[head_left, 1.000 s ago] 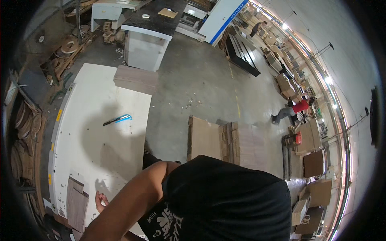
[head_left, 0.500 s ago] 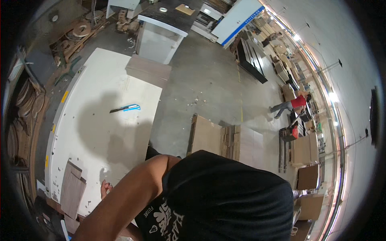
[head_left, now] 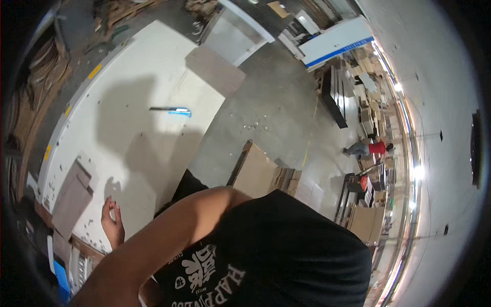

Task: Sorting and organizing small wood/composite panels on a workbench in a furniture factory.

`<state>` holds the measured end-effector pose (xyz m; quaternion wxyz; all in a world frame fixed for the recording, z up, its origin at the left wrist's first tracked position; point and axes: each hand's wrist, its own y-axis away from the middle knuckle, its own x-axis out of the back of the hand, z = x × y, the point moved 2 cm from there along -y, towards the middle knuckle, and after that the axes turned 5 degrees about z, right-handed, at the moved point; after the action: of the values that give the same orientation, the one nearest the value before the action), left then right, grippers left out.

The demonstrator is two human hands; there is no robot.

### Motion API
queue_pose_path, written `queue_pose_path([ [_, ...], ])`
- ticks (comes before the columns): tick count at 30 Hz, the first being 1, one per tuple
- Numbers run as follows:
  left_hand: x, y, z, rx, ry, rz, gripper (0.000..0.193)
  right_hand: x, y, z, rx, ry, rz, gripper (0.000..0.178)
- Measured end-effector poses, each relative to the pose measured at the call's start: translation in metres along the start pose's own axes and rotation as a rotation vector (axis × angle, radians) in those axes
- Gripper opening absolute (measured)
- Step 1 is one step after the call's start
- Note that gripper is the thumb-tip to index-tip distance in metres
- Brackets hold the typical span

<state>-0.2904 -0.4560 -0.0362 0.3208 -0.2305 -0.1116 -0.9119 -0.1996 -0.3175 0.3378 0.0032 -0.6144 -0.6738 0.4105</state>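
Note:
My left hand (head_left: pixel 112 220) hovers over the white tabletop (head_left: pixel 169 56), its fingers curled and apart from the thumb, with nothing visible between them. Its wrist passes behind my right forearm (head_left: pixel 153 240), which crosses the lower part of the head view. My right hand lies outside the picture. Closest to the left hand are grey-brown wood-grain strips (head_left: pixel 73 197), partly overlapping near the table's left edge. Farther up the table lies a blue utility knife (head_left: pixel 179 111), its dark blade end pointing left, apart from both arms.
A wood-grain panel stack (head_left: pixel 215 70) rests on the table's far corner, beside a white cabinet (head_left: pixel 235 36). Stacked boards (head_left: pixel 255 166) stand on the floor to the right. A person in red (head_left: pixel 376 148) is near a pallet truck (head_left: pixel 358 182). Dark scraps dot the table's left side.
The view has turned, shifting the table and room. My left hand, mostly hidden behind the forearm before, now shows down to the wrist. The utility knife remains lying on the table.

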Motion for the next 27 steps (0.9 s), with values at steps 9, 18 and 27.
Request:
queue_pose_path([
  [9, 0.065, -0.053, 0.044, -0.088, -0.416, 0.197, 0.042, 0.182, 0.263, 0.02, -0.542, 1.775, -0.011, 0.023],
  [18, 0.184, -0.153, -0.083, -0.063, -0.778, 0.069, 0.09, 0.256, 0.534, 0.024, -1.611, 1.143, 0.39, 0.045],
  [27, 0.2, -0.236, -0.138, 0.364, -0.767, -0.601, 0.121, 0.216, 0.541, -0.004, -1.415, 0.535, 0.842, 0.049],
])
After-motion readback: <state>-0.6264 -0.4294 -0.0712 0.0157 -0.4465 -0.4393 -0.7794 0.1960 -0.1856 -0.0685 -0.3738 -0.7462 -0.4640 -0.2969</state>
